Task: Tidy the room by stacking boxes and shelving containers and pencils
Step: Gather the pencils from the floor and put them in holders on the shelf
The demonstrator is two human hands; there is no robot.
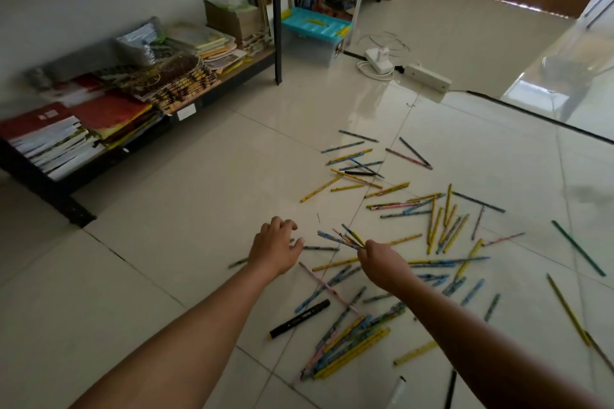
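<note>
Many pencils point(435, 226) in yellow, blue, pink and green lie scattered over the pale floor tiles, from the middle to the lower right. My right hand point(382, 259) grips a small bunch of pencils point(345, 237) that fan out up and to the left. My left hand point(275, 247) hovers low over the floor with its fingers spread and loosely bent, just above a dark pencil point(319, 247); it holds nothing. A black marker point(299, 319) lies between my forearms.
A low dark shelf point(232, 75) at the left carries stacked books, papers and bags. A clear bin with a turquoise lid point(314, 26) stands past the shelf leg. White power strips point(428, 78) and cables lie beyond the pencils. A black line point(538, 116) crosses the floor.
</note>
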